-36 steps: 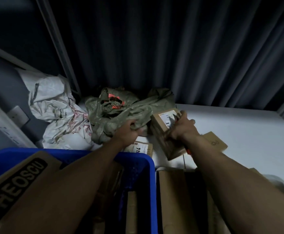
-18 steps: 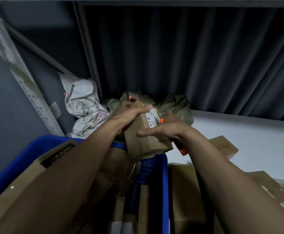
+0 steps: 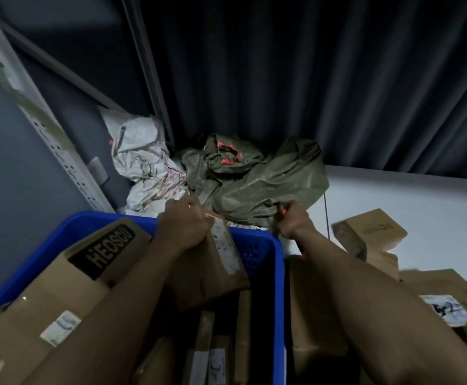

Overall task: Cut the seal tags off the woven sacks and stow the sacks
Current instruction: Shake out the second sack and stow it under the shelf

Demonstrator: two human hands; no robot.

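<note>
The picture is dim and blurred, and we cannot read the small print on the labels. Our right hand (image 3: 292,224) is clenched round an orange-handled tool (image 3: 283,212), mostly hidden in the fist, at the near edge of the crumpled olive-green woven sack (image 3: 257,187). That sack lies at the back of the white surface (image 3: 410,195), beside a crumpled white woven sack (image 3: 143,165), with orange-red seal tags (image 3: 226,154) on top. Our left hand (image 3: 183,227) grips a brown cardboard parcel with a white label (image 3: 210,276) at the far end of the blue plastic crate (image 3: 279,287), which holds cardboard boxes, one lettered "HEOSCU" (image 3: 101,254).

Blue crate (image 3: 278,273) packed with boxes (image 3: 68,287); tabletop (image 3: 393,195) open right of sacks (image 3: 254,184).
</note>
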